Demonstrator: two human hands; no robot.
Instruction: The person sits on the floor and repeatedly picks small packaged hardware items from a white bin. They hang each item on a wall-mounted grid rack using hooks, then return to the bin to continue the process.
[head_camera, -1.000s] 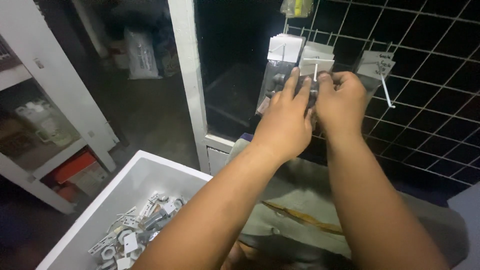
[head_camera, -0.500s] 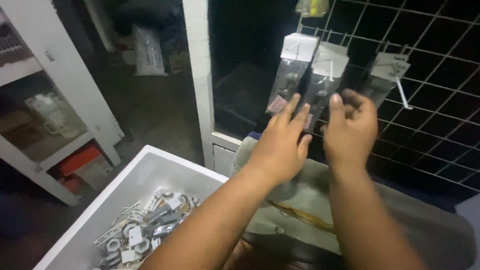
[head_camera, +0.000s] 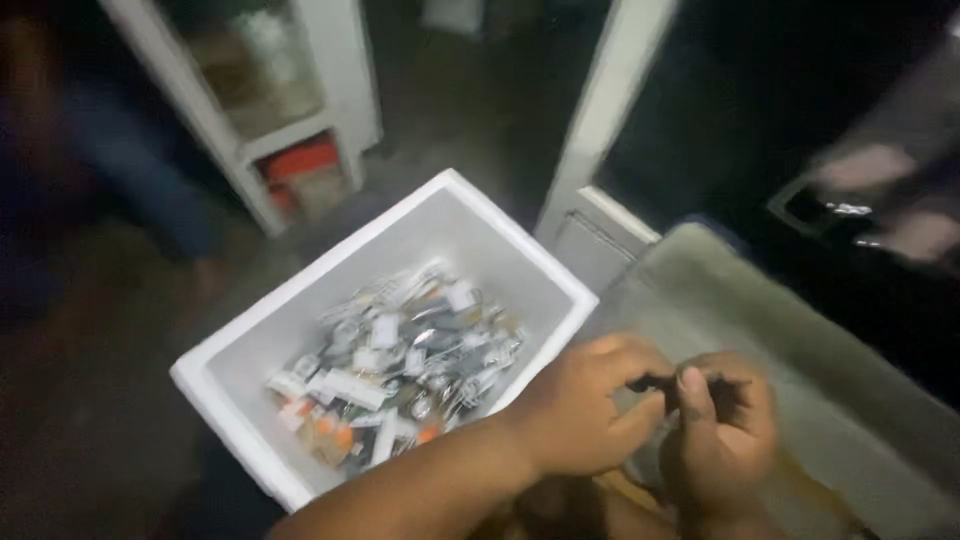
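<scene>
Left hand and right hand meet over grey-green cloth, both pinching one small dark item, fingertips closed to steady it. White foam box of small packaged hardware sits just beside, within reach.

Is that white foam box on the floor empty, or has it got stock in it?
Not empty. The white foam box holds a loose pile of small packets covering its bottom, well below the rim.
</scene>
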